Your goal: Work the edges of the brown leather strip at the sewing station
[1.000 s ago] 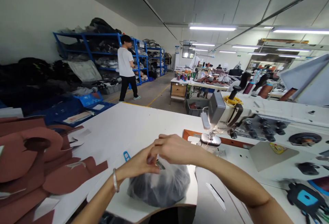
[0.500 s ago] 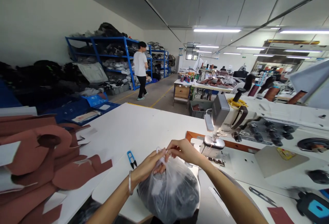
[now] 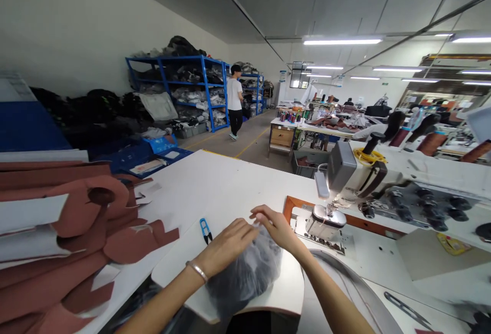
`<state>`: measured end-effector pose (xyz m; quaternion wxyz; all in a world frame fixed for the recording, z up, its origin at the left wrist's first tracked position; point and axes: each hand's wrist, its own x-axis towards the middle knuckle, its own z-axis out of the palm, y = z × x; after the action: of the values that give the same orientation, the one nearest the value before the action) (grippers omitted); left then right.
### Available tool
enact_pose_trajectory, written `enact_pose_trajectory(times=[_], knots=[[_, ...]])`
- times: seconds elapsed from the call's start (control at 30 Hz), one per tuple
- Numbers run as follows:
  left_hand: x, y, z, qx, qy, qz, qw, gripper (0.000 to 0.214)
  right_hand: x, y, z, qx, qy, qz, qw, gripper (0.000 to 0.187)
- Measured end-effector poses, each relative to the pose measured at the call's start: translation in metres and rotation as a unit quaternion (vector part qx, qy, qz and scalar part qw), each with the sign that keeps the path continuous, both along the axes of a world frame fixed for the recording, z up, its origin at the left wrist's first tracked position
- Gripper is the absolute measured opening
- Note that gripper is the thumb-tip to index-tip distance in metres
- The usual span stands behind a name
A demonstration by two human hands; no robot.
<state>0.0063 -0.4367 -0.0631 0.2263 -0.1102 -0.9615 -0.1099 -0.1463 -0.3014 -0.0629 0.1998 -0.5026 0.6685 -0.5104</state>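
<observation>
A clear plastic bag [image 3: 249,277] with dark contents rests at the front edge of the white table. My left hand [image 3: 233,239], wearing a silver bangle at the wrist, lies across the gathered top of the bag, fingers bent around it. Opposite it, my right hand [image 3: 274,226] grips the bag's upper part between thumb and fingers, its fingertips close to those of the left. The bag's neck is mostly hidden under both hands. To the left of the bag lie blue-handled thread snips [image 3: 206,230].
A sewing machine [image 3: 345,191] stands close on the right, with thread spools [image 3: 431,142] behind it. Brown cut pieces [image 3: 88,231] are heaped on the left. Grey metal scissors [image 3: 406,309] lie at front right. Farther back, a person [image 3: 235,101] walks by blue shelves [image 3: 205,88].
The bag has come down and to the left, and my left hand has turned over its top. My view has swung slightly left. The person has walked farther away.
</observation>
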Motion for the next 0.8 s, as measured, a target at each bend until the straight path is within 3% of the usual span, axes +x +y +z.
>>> enact_pose_trajectory(times=[0.07, 0.17, 0.3, 0.4, 0.47, 0.57, 0.7, 0.8], knots=[[0.002, -0.001, -0.004, -0.142, 0.093, -0.020, 0.985, 0.031, -0.003, -0.016, -0.008, 0.087, -0.031, 0.040, 0.995, 0.048], [0.003, -0.006, -0.009, -0.195, 0.158, -0.010, 0.968, 0.029, -0.001, -0.030, -0.015, 0.165, -0.047, 0.063, 0.983, 0.063], [0.002, -0.011, -0.009, -0.148, 0.134, 0.065, 0.978, 0.023, 0.001, -0.035, -0.012, 0.073, -0.099, 0.141, 0.982, 0.058], [0.005, -0.011, -0.006, -0.131, 0.113, 0.093, 0.981, 0.023, -0.005, -0.035, -0.010, 0.007, -0.080, 0.060, 0.995, 0.050], [0.013, -0.010, -0.007, -0.073, 0.067, 0.093, 0.991, 0.027, -0.014, -0.033, -0.014, -0.004, 0.005, -0.031, 0.999, 0.045], [0.035, -0.007, -0.021, 0.103, -0.048, 0.092, 0.989, 0.039, -0.032, -0.026, -0.032, 0.026, 0.092, -0.116, 0.989, 0.039], [0.066, 0.000, -0.047, 0.280, -0.148, 0.097, 0.944, 0.046, -0.045, -0.022, -0.070, 0.082, 0.090, -0.136, 0.983, 0.035], [0.071, 0.004, -0.053, 0.375, -0.148, 0.083, 0.911, 0.049, -0.047, -0.024, -0.084, 0.100, 0.082, -0.149, 0.980, 0.038]])
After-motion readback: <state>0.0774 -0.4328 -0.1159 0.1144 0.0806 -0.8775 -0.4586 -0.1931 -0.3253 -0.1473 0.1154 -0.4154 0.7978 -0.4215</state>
